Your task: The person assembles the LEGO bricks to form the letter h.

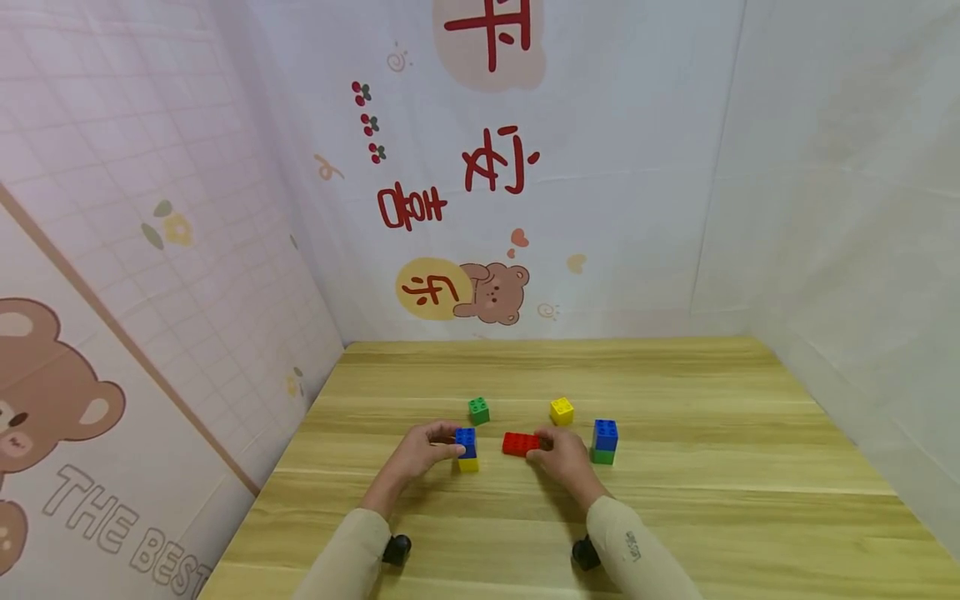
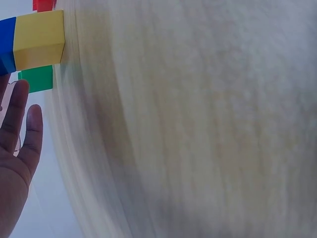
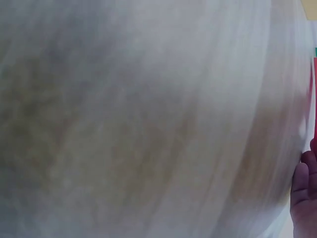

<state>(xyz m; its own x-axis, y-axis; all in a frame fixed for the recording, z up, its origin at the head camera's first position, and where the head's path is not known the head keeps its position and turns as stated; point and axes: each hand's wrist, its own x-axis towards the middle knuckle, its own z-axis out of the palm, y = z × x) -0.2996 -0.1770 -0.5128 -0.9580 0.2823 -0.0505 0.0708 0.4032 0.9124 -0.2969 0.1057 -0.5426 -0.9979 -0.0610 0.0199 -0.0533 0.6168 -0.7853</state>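
Observation:
My left hand (image 1: 420,451) pinches a blue building brick (image 1: 466,437) between thumb and fingers. That brick sits on top of a yellow brick (image 1: 468,465), forming a two-brick stack. In the left wrist view the yellow brick's side shows large, with two fingers (image 2: 32,131) extended below. To the right of the stack, a long red brick (image 1: 516,443) lies flat with its studs up. Thumb and fingers of my right hand (image 1: 567,460) grip its right end. In the right wrist view only a strip of red and part of the hand (image 3: 304,198) appear at the edge.
Behind the hands stand a single green brick (image 1: 478,410) and a single yellow brick (image 1: 562,411). Right of my right hand is a stack with a blue brick (image 1: 605,433) over a green brick (image 1: 603,457). Printed cloth walls (image 1: 622,208) enclose the wooden table (image 1: 720,517).

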